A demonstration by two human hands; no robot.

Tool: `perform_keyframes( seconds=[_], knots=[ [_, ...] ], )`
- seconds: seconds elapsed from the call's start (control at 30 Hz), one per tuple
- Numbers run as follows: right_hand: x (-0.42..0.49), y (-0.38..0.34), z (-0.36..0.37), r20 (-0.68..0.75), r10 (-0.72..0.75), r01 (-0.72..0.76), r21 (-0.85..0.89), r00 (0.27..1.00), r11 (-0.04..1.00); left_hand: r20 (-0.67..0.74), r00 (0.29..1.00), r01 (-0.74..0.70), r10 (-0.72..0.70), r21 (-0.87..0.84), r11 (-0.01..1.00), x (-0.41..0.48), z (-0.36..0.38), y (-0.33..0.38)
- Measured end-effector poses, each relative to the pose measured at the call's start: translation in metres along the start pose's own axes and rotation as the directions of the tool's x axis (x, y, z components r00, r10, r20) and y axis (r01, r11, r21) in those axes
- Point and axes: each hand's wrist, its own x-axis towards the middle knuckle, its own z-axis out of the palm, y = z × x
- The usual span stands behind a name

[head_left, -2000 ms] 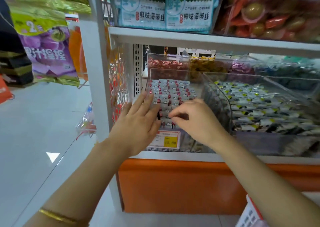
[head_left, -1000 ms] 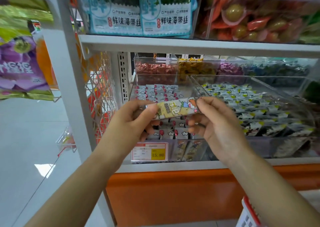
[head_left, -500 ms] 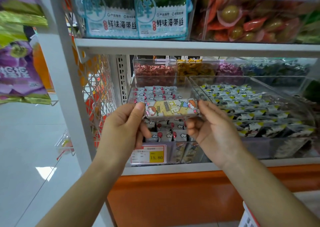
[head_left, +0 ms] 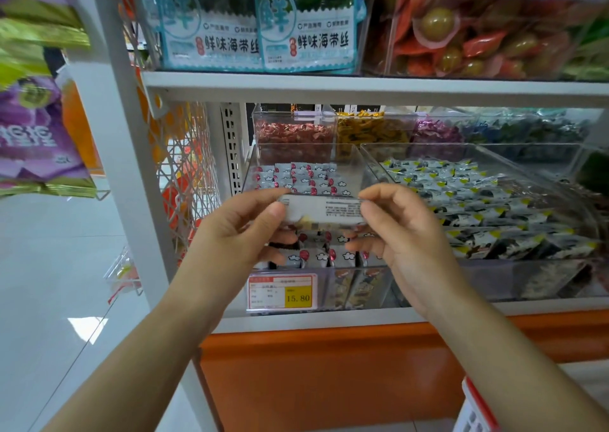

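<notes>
A small snack packet [head_left: 324, 211] is held level in front of a shelf. Its pale back with fine print faces me. My left hand [head_left: 245, 230] pinches its left end between thumb and fingers. My right hand [head_left: 400, 230] pinches its right end the same way. Behind the packet stands a clear plastic bin [head_left: 354, 171] holding several packets with red dots and white clouds [head_left: 298, 176].
A yellow price tag [head_left: 283, 291] reading 15.80 hangs on the bin front. To the right, a second clear bin [head_left: 527, 267] holds several dark packets. Candy bins [head_left: 293, 135] stand behind. Seaweed bags [head_left: 250, 23] fill the shelf above. An orange base panel [head_left: 329, 375] lies below.
Both hands lifted one packet out of the bin and have now turned it over, so the printed cartoon front faces away and the pale back faces me.
</notes>
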Motion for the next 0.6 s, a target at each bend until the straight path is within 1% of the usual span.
perform_keyframes(
  seconds=[0.07, 0.17, 0.3, 0.37, 0.5, 0.6],
  knots=[
    [0.000, 0.001, 0.002, 0.014, -0.012, 0.013, -0.093, 1.000, 0.996, -0.012, 1.000, -0.026, 0.027, 0.071, 0.997, 0.001, -0.002, 0.001],
    [-0.002, 0.001, 0.003, 0.022, -0.049, 0.052, -0.156, 0.999, 0.986, -0.014, 0.998, -0.062, 0.065, 0.156, 0.986, 0.001, -0.005, 0.006],
    [-0.003, 0.000, 0.003, 0.017, -0.066, 0.068, -0.172, 0.998, 0.983, 0.047, 0.994, -0.113, 0.103, 0.320, 0.941, 0.000, -0.011, 0.010],
    [-0.002, -0.001, 0.003, 0.005, -0.081, 0.081, -0.178, 0.997, 0.981, 0.064, 0.993, -0.116, 0.099, 0.349, 0.930, 0.001, -0.013, 0.010],
    [-0.002, -0.001, 0.005, -0.016, -0.179, 0.164, -0.335, 0.984, 0.928, 0.092, 0.990, -0.136, 0.110, 0.362, 0.922, 0.001, -0.009, 0.009],
    [-0.002, -0.002, 0.007, -0.001, -0.226, 0.209, -0.373, 0.974, 0.904, 0.081, 0.991, -0.125, 0.102, 0.356, 0.926, 0.000, -0.007, 0.009]
  ],
)
